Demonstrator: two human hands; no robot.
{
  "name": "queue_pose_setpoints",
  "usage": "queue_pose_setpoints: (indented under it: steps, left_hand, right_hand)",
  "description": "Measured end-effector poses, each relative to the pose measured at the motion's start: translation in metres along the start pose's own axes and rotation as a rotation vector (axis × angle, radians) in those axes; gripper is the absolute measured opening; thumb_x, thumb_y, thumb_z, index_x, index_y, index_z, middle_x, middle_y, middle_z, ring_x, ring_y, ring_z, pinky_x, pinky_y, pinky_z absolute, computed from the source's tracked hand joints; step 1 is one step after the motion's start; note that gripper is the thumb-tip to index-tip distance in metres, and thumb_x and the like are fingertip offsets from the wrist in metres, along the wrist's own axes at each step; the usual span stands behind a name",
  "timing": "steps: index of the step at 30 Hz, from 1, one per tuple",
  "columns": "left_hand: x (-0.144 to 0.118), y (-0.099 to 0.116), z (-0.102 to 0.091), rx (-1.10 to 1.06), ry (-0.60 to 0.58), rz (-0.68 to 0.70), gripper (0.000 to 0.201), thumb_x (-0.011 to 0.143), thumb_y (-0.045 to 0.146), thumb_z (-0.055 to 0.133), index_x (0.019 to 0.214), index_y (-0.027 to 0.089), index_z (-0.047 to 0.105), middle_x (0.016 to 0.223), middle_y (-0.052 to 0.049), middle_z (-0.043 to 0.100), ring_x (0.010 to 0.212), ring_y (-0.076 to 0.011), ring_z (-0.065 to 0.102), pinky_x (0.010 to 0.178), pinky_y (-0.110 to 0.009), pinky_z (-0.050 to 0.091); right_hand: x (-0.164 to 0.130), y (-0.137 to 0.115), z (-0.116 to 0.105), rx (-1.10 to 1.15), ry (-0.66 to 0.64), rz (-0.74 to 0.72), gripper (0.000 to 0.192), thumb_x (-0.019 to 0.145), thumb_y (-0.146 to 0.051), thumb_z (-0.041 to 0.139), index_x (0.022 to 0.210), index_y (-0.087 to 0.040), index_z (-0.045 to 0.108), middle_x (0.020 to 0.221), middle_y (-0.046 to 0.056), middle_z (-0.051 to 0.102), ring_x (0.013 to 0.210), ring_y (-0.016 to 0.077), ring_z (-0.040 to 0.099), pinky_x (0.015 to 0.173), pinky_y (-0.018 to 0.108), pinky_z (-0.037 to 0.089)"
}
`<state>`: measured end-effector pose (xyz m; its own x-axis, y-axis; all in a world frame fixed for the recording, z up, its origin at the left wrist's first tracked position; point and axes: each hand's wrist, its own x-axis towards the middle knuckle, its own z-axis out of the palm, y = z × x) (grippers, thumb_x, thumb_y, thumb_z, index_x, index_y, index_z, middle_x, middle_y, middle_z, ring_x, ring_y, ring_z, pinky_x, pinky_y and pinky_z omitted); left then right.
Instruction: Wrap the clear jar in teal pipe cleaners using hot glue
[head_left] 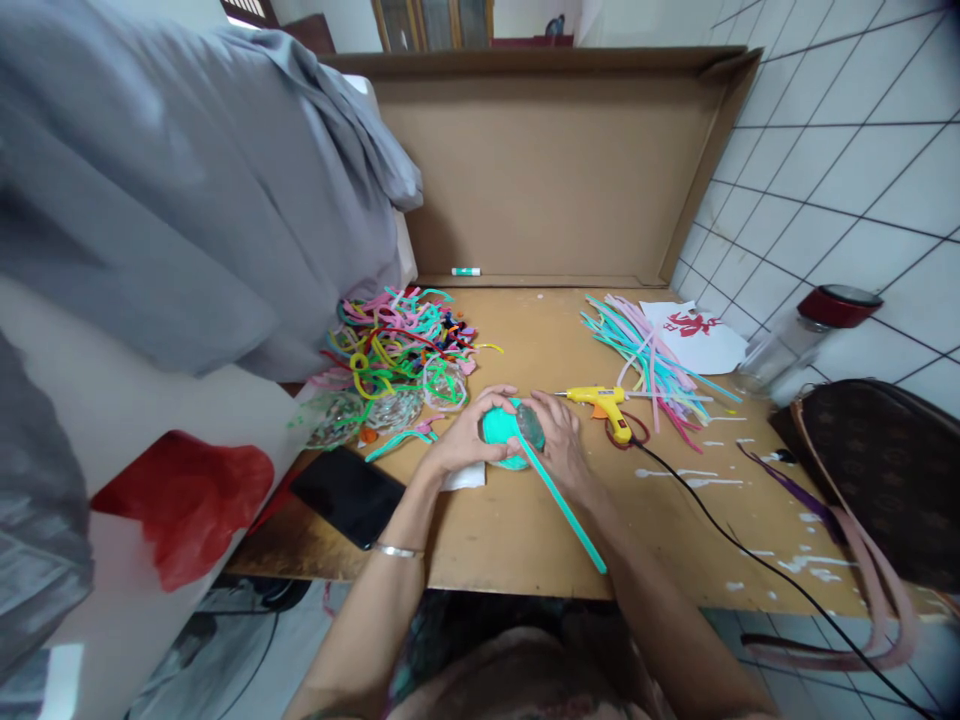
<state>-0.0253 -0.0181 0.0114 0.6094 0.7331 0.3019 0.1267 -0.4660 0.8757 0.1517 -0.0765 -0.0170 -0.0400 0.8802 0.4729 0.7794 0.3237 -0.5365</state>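
At far left, grey fabric (172, 190) drapes over something white, with a red patch (187, 500) below it. Just right of that, on the wooden table (525, 540), lies a black phone (346, 495), face dark.

Behind the phone: a tangled heap of pipe cleaners (397, 345), mixed colours, and some clear coiled pieces (375, 410) beside it.

Centre: both hands are on a teal wound disc (501, 432), held just above the table edge-side. The left hand (469, 440) cups the disc from the left, fingers curled round the rim. The right hand (559, 445) grips it from the right, thumb over the top, a transparent bit under the fingers. A teal pipe cleaner tail (562, 510) runs off the disc toward the person.

Handling, my read: light and soft, with a fuzzy surface, so not slippery. The wire core bends and stays bent. The coil looks likely to spring loose unless pinched at the rim, so hold it by the edges and keep the tail taut.

Right of the hands: a yellow glue gun (606, 405), black cord (750, 560) trailing off the table, white glue drips around. Then a fan of straight pipe cleaners (652, 360), paper with a red print (694, 325), a red-lidded jar (802, 340) and a brown handbag (885, 470).

Writing: none readable. The glue stick (465, 271) at the cardboard backboard (555, 170) is too small to tell.
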Motion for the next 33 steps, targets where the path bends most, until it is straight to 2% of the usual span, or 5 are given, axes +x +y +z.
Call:
queue_pose_setpoints:
  steps: [10,16,27,30,33]
  left_hand:
    - [0.001,-0.003,0.0,0.058,-0.02,0.042,0.04,0.065,0.025,0.074,0.101,0.02,0.056,0.135,-0.011,0.045,0.133,-0.0285,0.043,0.113,-0.045,0.034]
    - [-0.002,0.004,-0.001,0.144,-0.007,0.011,0.041,0.07,0.032,0.075,0.106,0.021,0.06,0.135,-0.01,0.042,0.134,-0.0288,0.041,0.114,-0.045,0.034]
    - [-0.008,0.015,-0.002,0.299,0.0,0.082,0.039,0.081,0.035,0.068,0.117,0.021,0.061,0.13,-0.01,0.05,0.126,-0.0278,0.05,0.11,-0.044,0.04]
    - [-0.009,0.014,-0.001,0.328,-0.026,0.106,0.045,0.081,0.034,0.069,0.122,0.02,0.057,0.133,-0.012,0.048,0.128,-0.0281,0.048,0.11,-0.043,0.04]
    - [-0.009,0.011,0.002,0.369,-0.051,0.116,0.063,0.072,0.038,0.078,0.126,0.019,0.052,0.136,-0.014,0.044,0.13,-0.0304,0.045,0.111,-0.045,0.039]
  right_hand:
    - [-0.001,0.002,0.005,0.0,0.01,0.018,0.05,0.093,-0.055,0.04,0.129,-0.022,0.051,0.137,0.013,0.052,0.13,0.0283,0.045,0.104,0.046,0.037]
    - [0.0,0.002,0.004,0.021,0.018,0.015,0.05,0.094,-0.056,0.034,0.128,-0.023,0.05,0.134,0.012,0.056,0.128,0.0266,0.048,0.103,0.044,0.036]
    - [-0.001,0.008,0.007,0.039,0.005,0.031,0.055,0.094,-0.06,0.03,0.13,-0.021,0.047,0.13,0.012,0.059,0.125,0.027,0.05,0.101,0.043,0.035]
    - [-0.001,0.008,0.007,0.038,0.004,0.042,0.056,0.094,-0.061,0.03,0.13,-0.021,0.047,0.13,0.012,0.059,0.125,0.0266,0.05,0.101,0.043,0.036]
    - [-0.001,0.006,0.005,0.035,0.005,0.043,0.054,0.094,-0.06,0.031,0.128,-0.021,0.049,0.13,0.012,0.059,0.126,0.0259,0.051,0.102,0.043,0.036]
